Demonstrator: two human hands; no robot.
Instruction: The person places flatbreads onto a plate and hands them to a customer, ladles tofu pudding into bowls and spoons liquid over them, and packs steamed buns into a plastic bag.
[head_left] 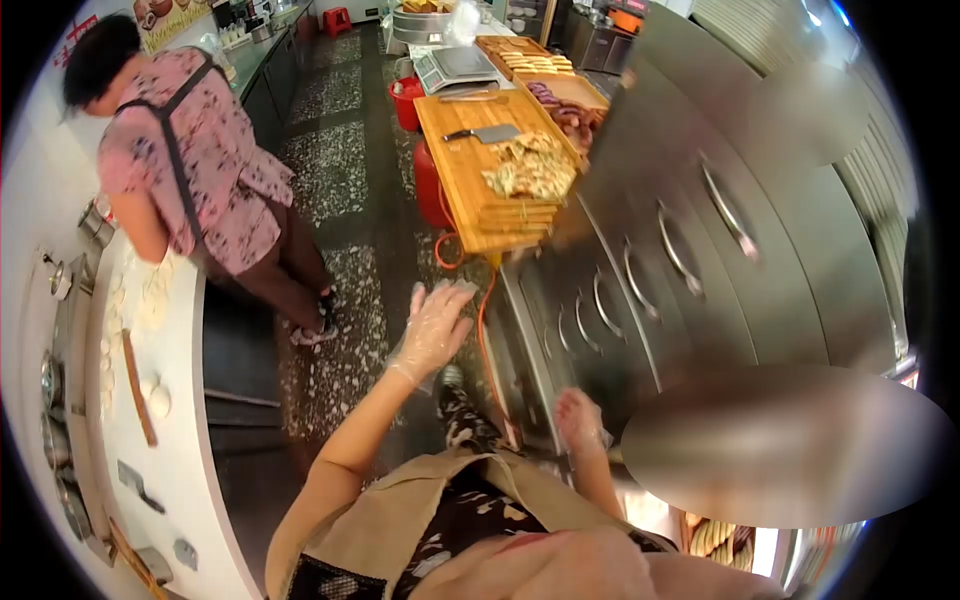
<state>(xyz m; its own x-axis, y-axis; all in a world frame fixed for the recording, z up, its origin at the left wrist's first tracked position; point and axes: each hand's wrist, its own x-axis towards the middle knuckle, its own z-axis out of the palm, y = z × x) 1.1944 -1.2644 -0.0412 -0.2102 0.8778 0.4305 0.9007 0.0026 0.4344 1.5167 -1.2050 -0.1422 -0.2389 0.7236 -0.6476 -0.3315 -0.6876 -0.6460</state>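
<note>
My left hand (pixel 435 325), in a clear plastic glove, is held out over the aisle with its fingers apart and nothing in them. My right hand (pixel 580 420) is low beside the steel drawer front, its fingers curled in and no object visible in them. Nearest ahead is a wooden board (pixel 455 190) on a counter. On it lie a cleaver (pixel 482 134), a heap of chopped flatbread-like food (pixel 530 165) and a stack of thin wooden strips (pixel 515 217). The steel cabinet (pixel 600 300) with curved handles (pixel 640 280) stands to my right.
At left, a person in a pink floral top (pixel 195 160) bends over a white worktop (pixel 180 400) with dough balls (pixel 158 400), a rolling pin (pixel 138 385) and a scraper (pixel 138 485). A red bucket (pixel 406 103), an orange cord (pixel 482 330) and a scale (pixel 455 67) are ahead.
</note>
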